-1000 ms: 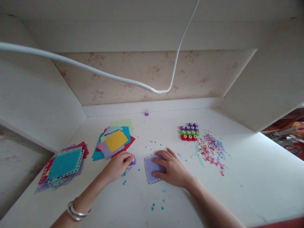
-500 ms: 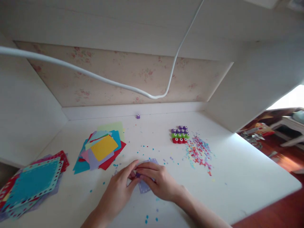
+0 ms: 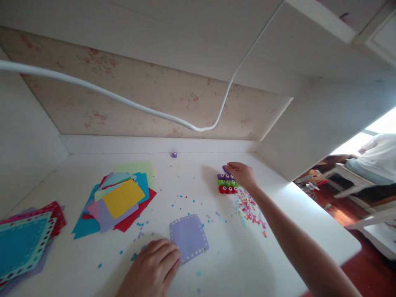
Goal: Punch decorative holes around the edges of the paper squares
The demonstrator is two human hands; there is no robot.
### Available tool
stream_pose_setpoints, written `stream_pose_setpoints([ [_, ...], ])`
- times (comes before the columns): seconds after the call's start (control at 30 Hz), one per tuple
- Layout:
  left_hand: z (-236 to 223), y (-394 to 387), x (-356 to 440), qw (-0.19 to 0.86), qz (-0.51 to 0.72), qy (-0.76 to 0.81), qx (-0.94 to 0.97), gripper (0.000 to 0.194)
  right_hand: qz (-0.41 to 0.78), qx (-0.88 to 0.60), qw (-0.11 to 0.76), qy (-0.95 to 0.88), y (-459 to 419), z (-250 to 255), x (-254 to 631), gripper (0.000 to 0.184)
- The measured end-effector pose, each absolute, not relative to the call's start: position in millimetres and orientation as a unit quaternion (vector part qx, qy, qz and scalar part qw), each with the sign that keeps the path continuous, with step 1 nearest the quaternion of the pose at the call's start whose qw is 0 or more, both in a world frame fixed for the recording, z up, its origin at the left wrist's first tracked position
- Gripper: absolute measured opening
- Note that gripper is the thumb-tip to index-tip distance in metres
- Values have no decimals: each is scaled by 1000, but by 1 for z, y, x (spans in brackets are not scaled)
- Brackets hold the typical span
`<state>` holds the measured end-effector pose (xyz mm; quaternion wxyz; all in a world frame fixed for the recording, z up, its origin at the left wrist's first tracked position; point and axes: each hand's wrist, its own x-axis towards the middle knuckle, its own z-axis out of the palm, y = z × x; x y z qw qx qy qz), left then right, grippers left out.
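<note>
My right hand (image 3: 243, 175) is at the back of a block of small purple, green and red paper punches (image 3: 228, 182), each with a white round spot like an eye. Its fingertips pinch a purple paper punch (image 3: 225, 168). A lilac paper sheet (image 3: 189, 237), with small holes punched along its edges, lies flat on the white desk. My left hand (image 3: 157, 264) rests with curled fingers at the sheet's lower left edge; its fingertips are hidden and nothing shows in them.
Coloured paper sheets (image 3: 123, 199) are piled left of centre, and punched sheets (image 3: 26, 243) at far left. Punched-out confetti (image 3: 249, 208) is heaped on the right. One purple punch (image 3: 174, 154) stands by the back wall. A white cable (image 3: 139, 106) hangs across. A person (image 3: 375, 159) is at far right.
Both hands have left the lilac sheet, which now shows fully. My right hand has moved away to the block with the purple punch; my left has drawn back to the sheet's edge. The view has tilted.
</note>
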<state>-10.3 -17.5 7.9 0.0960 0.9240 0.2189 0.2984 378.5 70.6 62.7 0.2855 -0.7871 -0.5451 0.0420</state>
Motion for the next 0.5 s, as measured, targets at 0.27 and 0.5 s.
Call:
stream_pose_setpoints([
  [0.27, 4, -20, -7, 101, 273, 220, 931, 17, -15, -823, 95, -560, 103, 44, 400, 28],
  [0.5, 0, -20, -7, 92, 251, 223, 937, 25, -38, -805, 20, -591, 114, 47, 383, 29],
])
